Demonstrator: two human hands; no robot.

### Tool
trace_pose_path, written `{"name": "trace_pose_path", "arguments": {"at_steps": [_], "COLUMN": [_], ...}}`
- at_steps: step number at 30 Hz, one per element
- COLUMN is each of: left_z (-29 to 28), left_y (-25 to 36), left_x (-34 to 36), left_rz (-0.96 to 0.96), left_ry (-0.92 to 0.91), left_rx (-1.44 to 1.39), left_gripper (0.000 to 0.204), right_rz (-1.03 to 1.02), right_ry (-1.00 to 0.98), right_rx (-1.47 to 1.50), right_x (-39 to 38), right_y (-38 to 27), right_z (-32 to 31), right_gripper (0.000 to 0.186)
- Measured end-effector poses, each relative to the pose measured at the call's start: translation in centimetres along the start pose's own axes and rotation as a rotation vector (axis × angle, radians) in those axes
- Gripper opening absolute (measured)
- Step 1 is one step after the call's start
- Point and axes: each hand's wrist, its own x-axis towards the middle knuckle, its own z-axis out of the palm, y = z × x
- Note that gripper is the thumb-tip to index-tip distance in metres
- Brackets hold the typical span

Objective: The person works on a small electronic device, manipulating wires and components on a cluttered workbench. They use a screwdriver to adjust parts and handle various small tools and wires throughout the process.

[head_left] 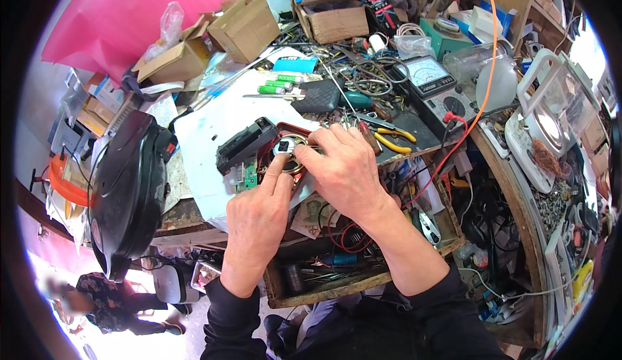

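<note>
A small opened electronic device with a red casing [299, 128] lies on white paper [201, 141] at the bench's front. Inside it sits a round speaker [283, 146] with a pale back and a dark square in its middle. My left hand [259, 201] presses its index fingertip on the speaker's near side, the other fingers folded in. My right hand [343, 172] is closed at the speaker's right edge, thumb and fingers pinched; what they hold is hidden. Left of the speaker are a black housing part [246, 145], tilted up, and a green circuit board [246, 175].
Green-and-white batteries [278, 84] lie behind the device. Yellow-handled pliers [395, 141], screwdrivers and an analogue multimeter [440, 91] with a red lead stand right. An orange cable [494, 55] hangs there. Below is an open drawer [363, 285]; a black case [129, 191] stands left. A person [116, 305] is lower left.
</note>
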Motion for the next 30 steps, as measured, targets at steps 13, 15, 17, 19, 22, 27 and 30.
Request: {"name": "trace_pose_path", "arguments": {"at_steps": [13, 15, 17, 19, 22, 27, 30], "left_z": [0.45, 0.41, 0.43, 0.42, 0.33, 0.10, -0.06], "left_y": [0.35, 0.12, -0.02, -0.01, 0.06, -0.24, -0.44], "left_x": [-0.33, -0.16, -0.20, -0.21, -0.23, 0.01, 0.13], "left_rz": [-0.010, 0.005, 0.012, 0.016, 0.016, 0.037, 0.049], "left_ry": [0.038, 0.038, 0.040, 0.042, 0.041, 0.013, 0.001], "left_rx": [0.054, 0.038, 0.045, 0.049, 0.054, 0.062, 0.063], "left_gripper": [0.012, 0.012, 0.011, 0.011, 0.011, 0.012, 0.013], "right_rz": [0.001, 0.001, 0.000, 0.000, -0.003, -0.001, -0.004], "right_ry": [-0.013, -0.007, -0.005, -0.008, -0.005, -0.004, -0.003], "right_rx": [-0.001, 0.001, 0.004, 0.003, 0.005, 0.001, 0.001], "right_x": [-0.15, -0.11, -0.06, -0.07, -0.06, -0.15, -0.12], "right_y": [0.01, -0.02, -0.08, -0.07, -0.07, -0.06, -0.09], "right_z": [0.00, 0.01, 0.02, -0.09, -0.03, 0.04, 0.06], "right_gripper": [0.008, 0.008, 0.009, 0.009, 0.009, 0.010, 0.011]}}
